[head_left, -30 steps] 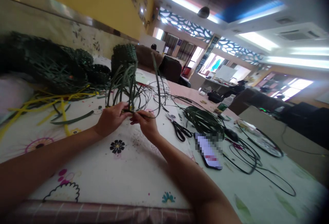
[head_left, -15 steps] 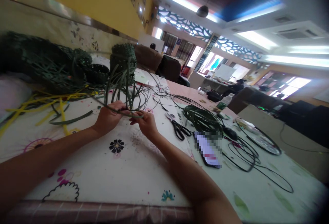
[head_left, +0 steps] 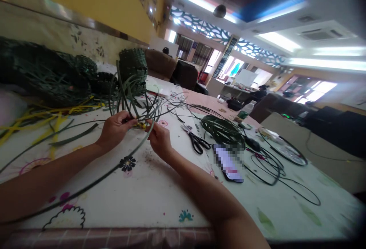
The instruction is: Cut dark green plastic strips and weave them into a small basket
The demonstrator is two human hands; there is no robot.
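My left hand (head_left: 113, 130) and my right hand (head_left: 159, 140) meet over the flowered tablecloth (head_left: 148, 195), both pinching a bundle of dark green flat weaving strips (head_left: 132, 98) that fan upward from my fingers. One long green strip (head_left: 85, 182) runs from my right hand down across the cloth toward the near left edge. A small yellow piece shows between my fingertips.
Woven dark green baskets (head_left: 132, 64) and loose yellow strips (head_left: 42, 117) lie at the back left. Black scissors (head_left: 197, 143), a coil of green strips (head_left: 224, 130), a phone (head_left: 228, 163) and black cords (head_left: 274, 169) lie to the right. Sofas and desks stand beyond.
The tall strip that stood up has come down; a long strip now trails across the cloth to the near left. Both hands shifted slightly left and stay on the bundle.
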